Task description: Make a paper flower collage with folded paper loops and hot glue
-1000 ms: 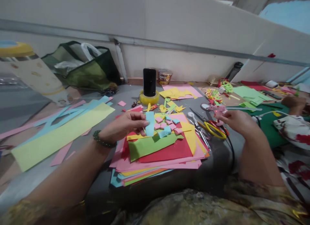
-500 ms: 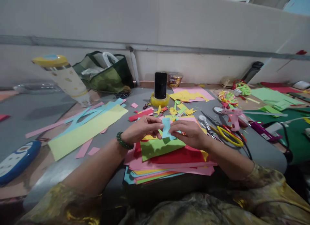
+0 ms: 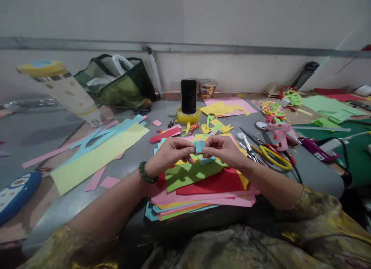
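Note:
A small piece of light blue paper point(image 3: 199, 147), folded to a near-square, is pinched between both hands. My left hand point(image 3: 173, 152), with a dark green bead bracelet point(image 3: 146, 173) at the wrist, grips its left edge. The right edge sits between the thumb and fingers of my right hand point(image 3: 223, 150). Beneath them lies a stack of coloured paper point(image 3: 203, 199), topped by a green sheet point(image 3: 193, 174) and a red sheet point(image 3: 213, 182). Another light blue scrap point(image 3: 206, 160) rests on the stack just under my right hand.
Scissors point(image 3: 274, 157) and a pink glue gun point(image 3: 280, 134) lie to the right. A phone point(image 3: 188, 97) stands in a yellow tape roll point(image 3: 189, 116) behind the hands. Paper strips point(image 3: 101, 159) spread on the left, near a tumbler point(image 3: 69, 93) and a green bag point(image 3: 124, 87).
The light blue paper was a taller strip and is now folded shorter. Both hands have closed in on its two edges. The view has shifted slightly.

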Tool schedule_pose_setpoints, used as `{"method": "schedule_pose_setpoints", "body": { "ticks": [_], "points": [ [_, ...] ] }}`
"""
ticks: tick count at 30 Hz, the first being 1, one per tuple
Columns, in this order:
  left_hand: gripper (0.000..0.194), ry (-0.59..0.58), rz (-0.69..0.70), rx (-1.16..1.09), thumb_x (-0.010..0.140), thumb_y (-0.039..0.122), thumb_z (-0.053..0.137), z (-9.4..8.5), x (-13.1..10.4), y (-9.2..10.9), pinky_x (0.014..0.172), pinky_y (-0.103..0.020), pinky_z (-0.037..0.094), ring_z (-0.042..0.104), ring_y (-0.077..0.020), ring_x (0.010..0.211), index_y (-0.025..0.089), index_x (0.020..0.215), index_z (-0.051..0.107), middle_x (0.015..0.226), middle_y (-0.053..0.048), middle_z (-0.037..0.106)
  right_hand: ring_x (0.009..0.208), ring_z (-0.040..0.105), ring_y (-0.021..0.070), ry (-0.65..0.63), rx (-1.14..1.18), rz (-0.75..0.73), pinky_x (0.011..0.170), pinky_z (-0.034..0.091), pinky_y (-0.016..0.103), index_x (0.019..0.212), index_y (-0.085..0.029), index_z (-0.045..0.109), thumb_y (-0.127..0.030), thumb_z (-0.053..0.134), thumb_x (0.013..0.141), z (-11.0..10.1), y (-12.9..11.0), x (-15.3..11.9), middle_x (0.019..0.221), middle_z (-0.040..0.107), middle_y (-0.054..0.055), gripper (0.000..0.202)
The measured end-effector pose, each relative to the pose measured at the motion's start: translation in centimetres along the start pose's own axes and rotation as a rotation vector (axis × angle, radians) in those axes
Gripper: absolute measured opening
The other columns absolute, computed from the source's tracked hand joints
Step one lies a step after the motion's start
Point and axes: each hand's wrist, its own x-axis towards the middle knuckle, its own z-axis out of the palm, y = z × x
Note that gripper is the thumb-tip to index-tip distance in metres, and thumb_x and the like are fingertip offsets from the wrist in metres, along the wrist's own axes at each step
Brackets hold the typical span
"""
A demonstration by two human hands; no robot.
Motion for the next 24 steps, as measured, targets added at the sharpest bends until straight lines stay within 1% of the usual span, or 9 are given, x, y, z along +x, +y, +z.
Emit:
{"method": "schedule_pose_setpoints", "body": {
  "ticks": [5,9,15,17,20,22,24],
  "points": [
    [0.029,-0.013,0.008,0.036,0.069,0.042,0.077,0.09,-0.13,0.10,0.056,-0.020,0.054,0.071,-0.0159,0.059,0.014,0.075,0.073,0.061,-0.002,0.069,0.052,0.058,0.0095,0.006,0.024,0.035,0.057,0.048,0.025,0.063,-0.018,0.059,-0.042,0.091,0.054,0.05,0.13,0.09,0.054,0.061,-0.005,0.041],
    [0.030,-0.033,0.059,0.024,0.070,0.044,0.077,0.11,-0.14,0.01,0.055,-0.021,0.054,0.070,-0.0161,0.058,0.015,0.073,0.072,0.060,-0.003,0.069,0.050,0.057,0.0094,-0.002,0.024,0.043,0.056,0.047,0.024,0.062,-0.018,0.060,-0.042,0.091,0.054,0.01,0.19,0.21,0.052,0.062,-0.004,0.040],
    [0.026,-0.033,0.103,0.025,0.070,0.041,0.076,0.27,-0.13,0.04,0.055,-0.022,0.055,0.069,-0.0156,0.057,0.016,0.068,0.069,0.061,-0.001,0.067,0.050,0.057,0.0097,-0.008,0.033,0.054,0.055,0.047,0.025,0.061,-0.018,0.060,-0.043,0.090,0.054,-0.04,0.17,0.26,0.051,0.062,-0.003,0.040],
    [0.025,-0.016,0.108,0.048,0.069,0.041,0.075,0.39,-0.21,0.16,0.056,-0.022,0.055,0.069,-0.0153,0.059,0.016,0.069,0.069,0.064,-0.001,0.067,0.050,0.057,0.0099,-0.011,0.026,0.051,0.055,0.047,0.025,0.062,-0.018,0.060,-0.043,0.090,0.054,-0.04,0.21,0.26,0.051,0.061,-0.004,0.039],
    [0.027,0.049,0.122,0.110,0.068,0.041,0.076,0.51,-0.24,0.11,0.055,-0.021,0.052,0.067,-0.0149,0.062,0.016,0.073,0.069,0.069,-0.001,0.068,0.052,0.057,0.0099,-0.020,-0.003,0.035,0.056,0.046,0.025,0.062,-0.019,0.059,-0.042,0.088,0.057,0.08,0.42,0.24,0.052,0.061,-0.004,0.038],
    [0.028,0.090,0.164,0.163,0.070,0.043,0.074,0.50,-0.12,-0.14,0.053,-0.021,0.050,0.064,-0.0142,0.062,0.016,0.075,0.070,0.071,-0.002,0.068,0.053,0.057,0.0098,-0.038,-0.030,0.025,0.056,0.045,0.024,0.063,-0.019,0.058,-0.040,0.086,0.059,0.20,0.62,0.21,0.053,0.061,-0.004,0.036],
    [0.027,0.102,0.215,0.205,0.074,0.043,0.069,0.45,0.05,-0.49,0.054,-0.023,0.049,0.061,-0.0136,0.060,0.016,0.076,0.071,0.071,-0.004,0.069,0.055,0.056,0.0097,-0.055,-0.067,-0.005,0.056,0.045,0.024,0.063,-0.019,0.057,-0.038,0.082,0.063,0.32,0.77,0.16,0.055,0.059,-0.004,0.031]
  ]
}}
